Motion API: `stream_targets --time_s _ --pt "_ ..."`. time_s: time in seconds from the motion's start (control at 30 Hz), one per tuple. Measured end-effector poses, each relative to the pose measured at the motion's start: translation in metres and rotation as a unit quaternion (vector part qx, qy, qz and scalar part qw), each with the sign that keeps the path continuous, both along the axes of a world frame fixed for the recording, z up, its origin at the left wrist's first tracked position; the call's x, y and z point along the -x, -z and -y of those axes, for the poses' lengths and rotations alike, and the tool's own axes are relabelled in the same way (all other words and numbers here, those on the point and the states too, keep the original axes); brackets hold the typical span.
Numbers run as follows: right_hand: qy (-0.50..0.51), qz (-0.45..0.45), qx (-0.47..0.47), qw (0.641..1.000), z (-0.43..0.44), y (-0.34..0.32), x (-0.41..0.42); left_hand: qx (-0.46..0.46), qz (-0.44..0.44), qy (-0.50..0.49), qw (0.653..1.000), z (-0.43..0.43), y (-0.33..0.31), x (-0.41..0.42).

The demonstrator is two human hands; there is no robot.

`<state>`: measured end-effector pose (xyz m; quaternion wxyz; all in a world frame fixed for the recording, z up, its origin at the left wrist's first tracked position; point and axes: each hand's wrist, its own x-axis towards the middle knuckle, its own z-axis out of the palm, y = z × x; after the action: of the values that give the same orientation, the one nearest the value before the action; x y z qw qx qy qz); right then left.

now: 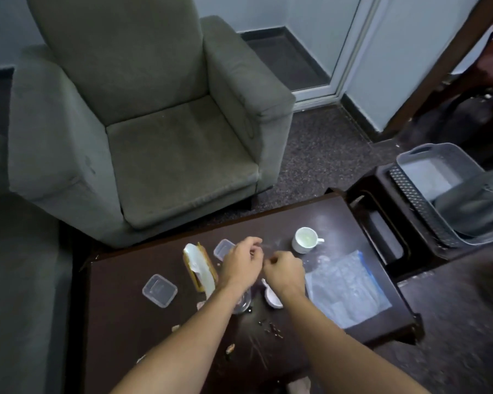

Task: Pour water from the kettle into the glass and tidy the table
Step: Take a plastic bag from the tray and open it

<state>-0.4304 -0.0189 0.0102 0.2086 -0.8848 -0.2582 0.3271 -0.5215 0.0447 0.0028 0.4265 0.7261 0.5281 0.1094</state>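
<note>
Glass (pixel 244 304) — mid-table (pixel 125 322) (off every edge)

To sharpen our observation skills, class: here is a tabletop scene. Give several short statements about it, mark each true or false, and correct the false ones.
1. The white cup stands upright on the table. True.
2. The cup's handle points toward the person. False: it points right, toward the grey basket.
3. The zip bag lies flat, right of both hands. True.
4. The hands are spread far apart. False: the left hand and right hand are close together above the table.
5. A clear plastic container sits left of the snack packet. True.
</note>
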Motion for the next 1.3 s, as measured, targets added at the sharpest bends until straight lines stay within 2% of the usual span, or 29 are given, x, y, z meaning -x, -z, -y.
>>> stream_targets --time_s 0.23,0.5,0.73,0.9,1.03,1.17,1.3 --pt "0.078 0.013 0.023 0.997 0.075 -0.005 -0.103 0.046 -0.012 0.057 0.997 0.060 -0.016 -0.103" --pt "0.161 0.000 0.119 0.980 0.136 0.041 -0.197 0.089 -0.034 0.089 0.991 0.089 0.037 -0.184" --pt "0.173 0.020 0.182 0.968 0.157 0.106 -0.229 0.059 -0.093 0.179 0.978 0.099 0.104 -0.227" --pt "0.158 0.042 0.243 0.956 0.161 0.143 -0.236 0.002 -0.154 0.241 0.958 0.106 0.140 -0.237" --pt "0.152 0.052 0.229 0.960 0.167 0.155 -0.241 -0.042 -0.161 0.251 0.954 0.115 0.151 -0.232" --pt "0.119 0.060 0.226 0.965 0.171 0.146 -0.245 -0.009 -0.155 0.255 0.954 0.115 0.145 -0.227" --pt "0.070 0.068 0.138 0.986 0.162 0.107 -0.244 0.002 -0.131 0.215 0.968 0.105 0.116 -0.223"
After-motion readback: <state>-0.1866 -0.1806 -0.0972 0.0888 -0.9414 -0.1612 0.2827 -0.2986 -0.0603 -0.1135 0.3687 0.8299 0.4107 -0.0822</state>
